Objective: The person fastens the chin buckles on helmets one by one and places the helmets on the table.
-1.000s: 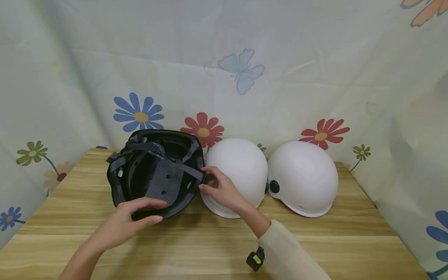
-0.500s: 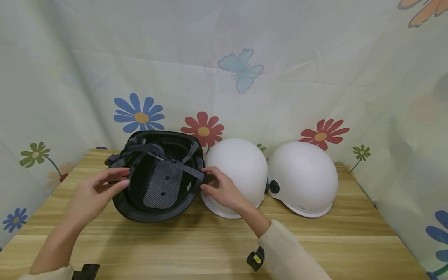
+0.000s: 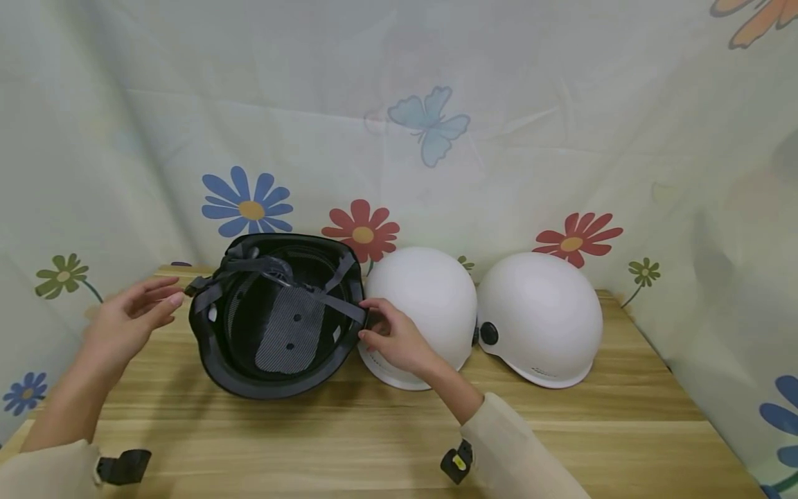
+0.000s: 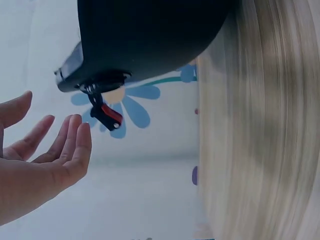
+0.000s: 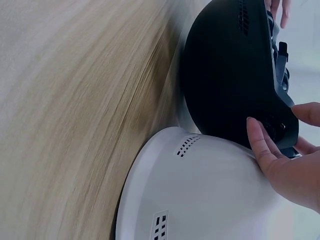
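A black helmet (image 3: 289,336) lies upside down at the left of the table, its padded inside and grey chin straps (image 3: 274,270) facing up. My right hand (image 3: 402,339) pinches the helmet's right rim; in the right wrist view the thumb is on the edge and fingers lie against the outer shell. My left hand (image 3: 127,319) hovers just off the helmet's left side, fingers loosely bent and holding nothing. In the left wrist view a small black and red buckle (image 4: 106,117) hangs from the helmet near those fingertips, with a gap between.
Two white helmets, a nearer-to-centre one (image 3: 424,312) and one at the right (image 3: 539,312), sit dome up. The middle one stands right beside the black helmet and under my right hand. A flower-print curtain (image 3: 299,138) backs the wooden table (image 3: 349,443).
My left hand has moved left and up, from the helmet's front rim, past its left edge, to outside it. The helmet has settled slightly lower at the front. My right hand keeps its grip.
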### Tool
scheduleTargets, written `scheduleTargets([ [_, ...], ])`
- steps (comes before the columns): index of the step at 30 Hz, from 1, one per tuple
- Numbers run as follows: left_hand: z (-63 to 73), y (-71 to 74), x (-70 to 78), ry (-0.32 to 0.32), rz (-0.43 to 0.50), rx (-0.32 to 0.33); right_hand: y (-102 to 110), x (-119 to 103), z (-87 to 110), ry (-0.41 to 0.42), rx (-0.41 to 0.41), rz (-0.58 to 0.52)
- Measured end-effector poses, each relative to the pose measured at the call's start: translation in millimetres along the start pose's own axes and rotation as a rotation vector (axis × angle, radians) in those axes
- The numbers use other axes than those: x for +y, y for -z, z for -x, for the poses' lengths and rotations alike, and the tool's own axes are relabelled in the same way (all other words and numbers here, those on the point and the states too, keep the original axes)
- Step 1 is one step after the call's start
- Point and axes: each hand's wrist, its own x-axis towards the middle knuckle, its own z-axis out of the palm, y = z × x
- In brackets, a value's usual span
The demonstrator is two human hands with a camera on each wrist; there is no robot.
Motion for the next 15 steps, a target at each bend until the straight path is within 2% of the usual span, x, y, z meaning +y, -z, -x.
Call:
scheduleTargets([
  [5,-10.0,6.1,-11.1,0.002,0.022,-0.053,1,-2,0.7,-0.001,-0.019,-0.009],
  [12,-24.1,10.6,-28.4,0.009,0.014,-0.172,4,-33,12.0,0.004,-0.026,0.003],
  [15,-28.9,9.2,-36.1,0.022,0.041,-0.204,4,-35,12.7,0.007,-0.024,0.003],
])
